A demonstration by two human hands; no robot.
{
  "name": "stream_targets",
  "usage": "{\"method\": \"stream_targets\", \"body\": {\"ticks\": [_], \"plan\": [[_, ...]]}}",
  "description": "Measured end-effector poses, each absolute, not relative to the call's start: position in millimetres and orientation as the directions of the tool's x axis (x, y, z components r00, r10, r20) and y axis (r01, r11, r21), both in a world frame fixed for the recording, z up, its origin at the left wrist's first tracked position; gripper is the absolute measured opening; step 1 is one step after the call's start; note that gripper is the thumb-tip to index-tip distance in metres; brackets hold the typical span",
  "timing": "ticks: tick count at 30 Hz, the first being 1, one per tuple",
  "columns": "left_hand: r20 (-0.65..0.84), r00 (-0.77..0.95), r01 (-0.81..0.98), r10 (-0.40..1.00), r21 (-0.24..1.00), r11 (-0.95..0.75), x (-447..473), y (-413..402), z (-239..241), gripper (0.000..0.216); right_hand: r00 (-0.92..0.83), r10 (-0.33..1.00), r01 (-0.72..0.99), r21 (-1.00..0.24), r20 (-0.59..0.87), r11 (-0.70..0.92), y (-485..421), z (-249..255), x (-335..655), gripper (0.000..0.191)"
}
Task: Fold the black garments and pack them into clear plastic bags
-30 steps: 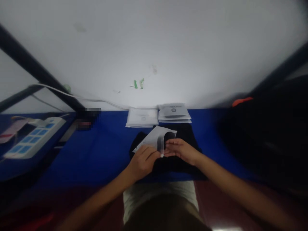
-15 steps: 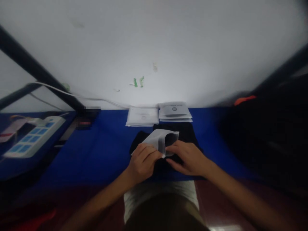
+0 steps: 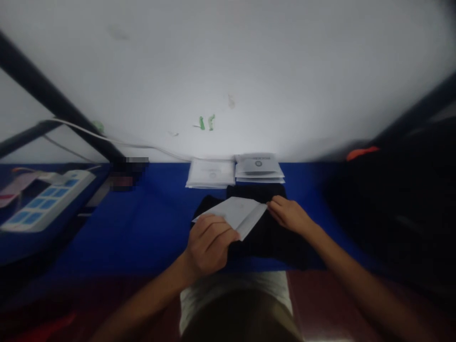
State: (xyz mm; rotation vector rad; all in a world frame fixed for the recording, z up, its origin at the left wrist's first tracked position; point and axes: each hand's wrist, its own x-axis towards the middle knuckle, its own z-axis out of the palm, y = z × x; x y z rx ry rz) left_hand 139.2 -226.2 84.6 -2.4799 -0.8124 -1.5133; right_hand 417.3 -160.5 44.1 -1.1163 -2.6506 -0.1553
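Observation:
A white plastic pouch (image 3: pixel 233 211) is held slanted over folded black cloth (image 3: pixel 261 244), its mouth edge facing right and lying flat. My left hand (image 3: pixel 211 244) is closed on the pouch's near side, thumb by the lower corner of the mouth. At the far corner of the mouth, my right hand (image 3: pixel 289 214) pinches the edge between thumb and fingers. Whether anything is inside the pouch cannot be seen.
Behind the cloth, two stacks of white pouches, a left stack (image 3: pixel 211 173) and a right stack (image 3: pixel 259 167), lie against the wall on the blue table (image 3: pixel 156 213). A power strip (image 3: pixel 50 202) is at left. Dark bulk (image 3: pixel 399 204) fills the right side.
My right hand has come away from the pouch's gaping mouth and moved right and up to its far corner. The mouth has been drawn flat. My left hand keeps its hold.

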Motion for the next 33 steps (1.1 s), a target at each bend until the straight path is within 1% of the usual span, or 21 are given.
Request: {"method": "stream_targets", "body": {"ticks": [2,3,5,6,8,9,10,12,14,15,16,18,20,22,24,26,27,30,33], "plan": [[0.855,0.34,0.469,0.392,0.207,-0.858,142,-225,84,0.015,-0.629,0.706,0.73,-0.062,0.325,0.68,-159,46,412,0.017],[0.857,0.33,0.447,0.396,0.228,-0.865,143,-224,83,0.015,-0.627,0.692,0.707,-0.112,0.358,0.699,-161,49,406,0.025],[0.857,0.325,0.407,0.4,0.255,-0.877,147,-224,83,0.014,-0.668,0.615,0.589,-0.209,0.419,0.781,-166,57,387,0.047],[0.854,0.335,0.393,0.399,0.258,-0.883,148,-224,84,0.014,-0.702,0.559,0.509,-0.238,0.441,0.827,-169,60,378,0.05],[0.848,0.36,0.383,0.388,0.245,-0.891,147,-224,87,0.016,-0.738,0.465,0.382,-0.265,0.489,0.885,-171,65,362,0.042],[0.844,0.375,0.397,0.384,0.228,-0.889,145,-224,89,0.016,-0.735,0.441,0.351,-0.268,0.515,0.897,-170,67,357,0.037],[0.843,0.386,0.42,0.375,0.202,-0.885,143,-224,90,0.016,-0.719,0.434,0.345,-0.262,0.543,0.901,-166,69,354,0.033],[0.851,0.386,0.479,0.356,0.145,-0.865,136,-224,92,0.017,-0.664,0.448,0.407,-0.214,0.598,0.888,-153,71,355,0.027],[0.851,0.374,0.539,0.369,0.124,-0.833,129,-225,88,0.022,-0.603,0.488,0.539,-0.129,0.631,0.833,-130,73,360,0.021],[0.835,0.383,0.555,0.395,0.134,-0.821,126,-226,85,0.023,-0.577,0.519,0.613,-0.085,0.63,0.786,-116,74,364,0.018],[0.799,0.416,0.56,0.435,0.152,-0.815,122,-227,80,0.023,-0.567,0.56,0.678,-0.044,0.605,0.734,-100,73,368,0.019],[0.664,0.542,0.545,0.515,0.189,-0.817,115,-230,70,0.016,-0.531,0.673,0.791,0.014,0.515,0.612,-69,71,375,0.029],[0.493,0.672,0.519,0.552,0.219,-0.826,108,-234,60,0.008,-0.51,0.783,0.847,0.051,0.355,0.529,-44,66,381,0.038],[0.361,0.738,0.515,0.571,0.247,-0.821,100,-239,52,0.01,-0.523,0.828,0.85,0.064,0.203,0.522,-31,57,384,0.045],[0.27,0.757,0.534,0.595,0.27,-0.801,91,-243,46,0.016,-0.54,0.834,0.842,0.058,0.115,0.537,-29,48,384,0.057],[0.2,0.759,0.563,0.619,0.273,-0.78,84,-245,44,0.021,-0.541,0.837,0.841,0.051,0.078,0.538,-32,40,382,0.07],[0.173,0.759,0.576,0.627,0.269,-0.772,81,-245,43,0.021,-0.538,0.84,0.843,0.048,0.066,0.536,-34,37,381,0.073],[0.114,0.765,0.597,0.634,0.247,-0.764,75,-243,45,0.016,-0.529,0.848,0.849,0.018,0.029,0.528,-33,37,382,0.075],[0.112,0.777,0.584,0.619,0.236,-0.776,75,-240,51,0.008,-0.517,0.856,0.854,-0.058,0.009,0.516,-36,50,382,0.071]]}}
